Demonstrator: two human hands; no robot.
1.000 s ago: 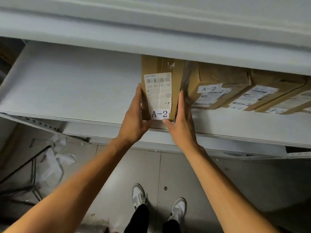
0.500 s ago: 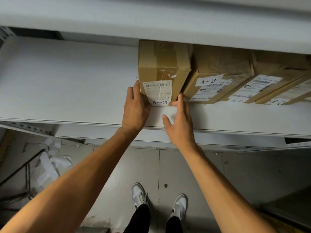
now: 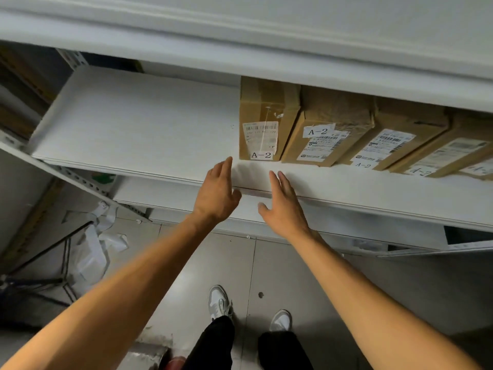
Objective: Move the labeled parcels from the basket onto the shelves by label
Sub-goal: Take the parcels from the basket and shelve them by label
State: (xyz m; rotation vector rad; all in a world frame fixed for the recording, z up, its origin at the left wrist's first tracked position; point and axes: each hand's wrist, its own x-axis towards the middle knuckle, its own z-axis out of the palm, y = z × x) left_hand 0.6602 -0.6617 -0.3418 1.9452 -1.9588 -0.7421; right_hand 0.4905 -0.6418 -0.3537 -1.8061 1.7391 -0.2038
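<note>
— Item one on the white shelf board?

— Cardboard parcel labelled A-2, standing on end at the left end of a row of A-2 parcels; next to it, touching or nearly so, a second A-2 parcel, then two more further right, all lying tilted

— Hands?

— Left hand and right hand both in front of that end parcel, just short of it, over the shelf's front edge; fingers straight, gripping nothing, parcel let go

— Progress?

— This parcel reads as shelved under the right label. To the left of it the shelf board is bare. The basket is not in sight, so what remains to move cannot be told; by my judgement the next step is back to the basket

— Other?

— Below the shelf: grey floor tiles, the person's pale sneakers, crumpled white paper off to the left
</note>
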